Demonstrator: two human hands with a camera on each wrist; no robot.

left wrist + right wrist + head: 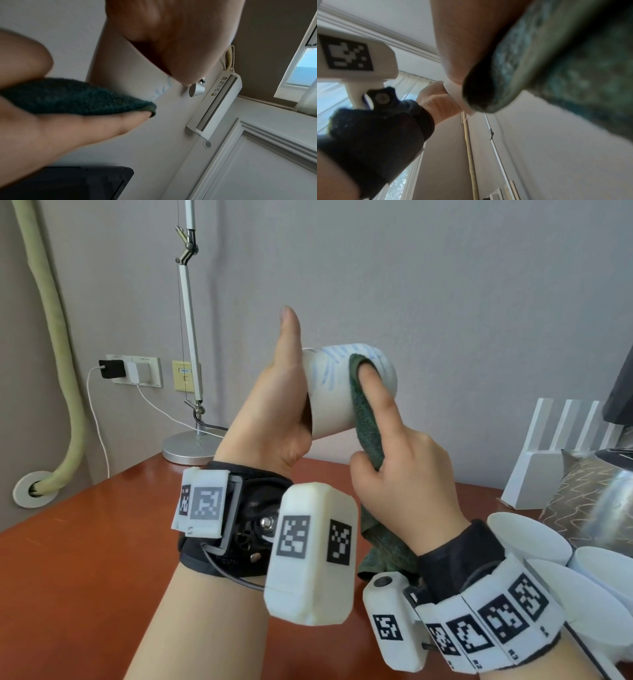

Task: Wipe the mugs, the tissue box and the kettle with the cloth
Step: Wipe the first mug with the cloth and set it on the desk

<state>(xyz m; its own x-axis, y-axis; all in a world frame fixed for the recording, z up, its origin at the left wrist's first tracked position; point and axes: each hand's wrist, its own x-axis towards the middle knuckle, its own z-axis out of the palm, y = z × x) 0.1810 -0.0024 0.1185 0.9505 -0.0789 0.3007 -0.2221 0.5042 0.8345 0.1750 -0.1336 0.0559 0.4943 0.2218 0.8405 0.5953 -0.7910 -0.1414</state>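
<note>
The left hand (274,419) holds a white mug (342,392) on its side, raised well above the reddish glossy tabletop (102,542), fingers hidden inside its mouth and thumb pointing up. The right hand (400,470) grips a dark green terry cloth (368,422), its forefinger pressing the nap onto the mug's smooth, blue-streaked wall. Bare tabletop lies open to the left; at the right edge crowd more white mugs (527,535) and a shiny metal kettle (596,501).

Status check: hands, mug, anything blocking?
Left hand holds mug sideways, off table. Right hand presses green cloth on its side. Nothing blocking.
</note>
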